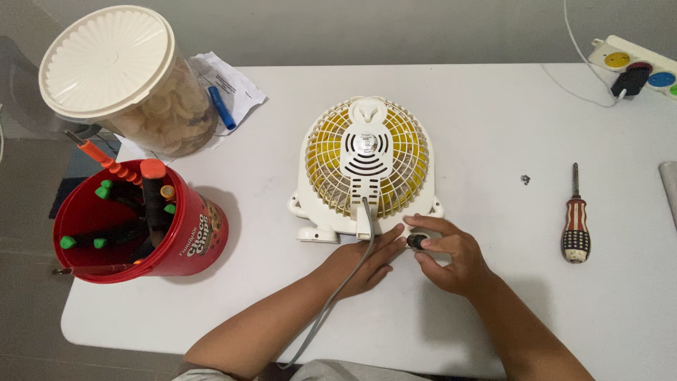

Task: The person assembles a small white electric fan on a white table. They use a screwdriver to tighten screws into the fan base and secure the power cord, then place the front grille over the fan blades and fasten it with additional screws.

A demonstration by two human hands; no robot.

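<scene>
Down at the near edge of the small cream plastic fan with yellow blades (367, 159), which lies face-down on the white table (493, 127), both hands meet. The right hand (451, 257) has thumb and forefinger pinched together on a small black round knob (416, 242) at the fan's base, the other fingers curled loosely behind. The left hand (363, 264) lies flat and open just beside that pinch, fingertips touching the fan's lower rim and holding nothing; the grey power cord (338, 293) runs from the fan's back across this hand toward the person.

Well to the right of the pinching fingers lies a screwdriver with a striped, starred handle (576, 226), tip pointing away, and between it and the fan sits a tiny dark screw (525, 179). Far beyond, at the table's corner, is a white power strip with coloured sockets (638, 67) with a black plug in it.

Well to the left of the flat hand stands a red plastic bucket of tools with orange and green grips (141, 226). Beyond it is a clear tub with a ribbed cream lid (113, 67), holding pale crackers, then some papers and a blue pen (222, 107).
</scene>
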